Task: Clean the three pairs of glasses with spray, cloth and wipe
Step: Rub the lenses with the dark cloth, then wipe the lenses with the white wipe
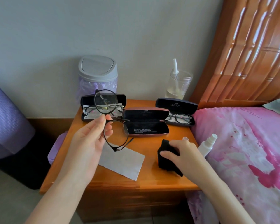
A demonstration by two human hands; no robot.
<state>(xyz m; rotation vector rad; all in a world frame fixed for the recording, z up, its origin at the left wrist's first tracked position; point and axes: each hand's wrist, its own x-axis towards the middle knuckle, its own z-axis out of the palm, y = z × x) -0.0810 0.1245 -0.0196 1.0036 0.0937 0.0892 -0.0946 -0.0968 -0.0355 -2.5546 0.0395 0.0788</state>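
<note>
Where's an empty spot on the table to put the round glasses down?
Bare wood shows between the grey cloth and the black cloth, and along the table's front edge. The back is crowded with three open cases, bin and jar.

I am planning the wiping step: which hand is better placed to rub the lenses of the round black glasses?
The right hand: it grips the crumpled black cloth, while the left hand holds the round black-framed glasses raised.
</note>
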